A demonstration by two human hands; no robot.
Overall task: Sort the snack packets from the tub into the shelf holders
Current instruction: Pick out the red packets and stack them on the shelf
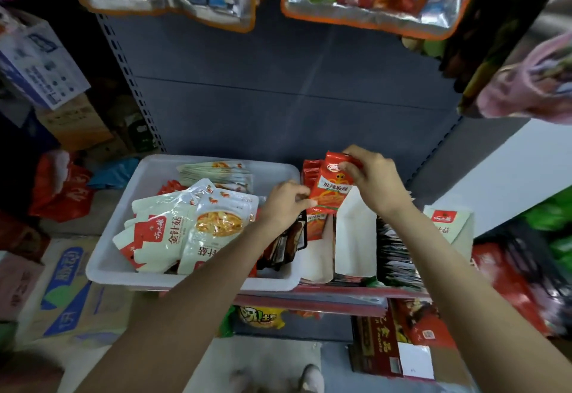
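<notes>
Two hands: your left hand (286, 203) and right hand (370, 176) both pinch one orange packet (329, 193).
Around: white tub (130, 275) beside it, white packets (173, 231) heaped inside.

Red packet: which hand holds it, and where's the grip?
Both. The right hand pinches the top edge of the red packet; the left hand pinches its left edge, lower down.

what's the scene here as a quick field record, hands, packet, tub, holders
left hand: pinches the lower left edge of the orange packet
right hand: grips the packet's top
orange packet: upright, above a row of like packets right of the tub
white tub: holds white and red packets, loosely piled
white holders: right of the tub, on the shelf
dark packets: filed on edge beside the holders
</notes>
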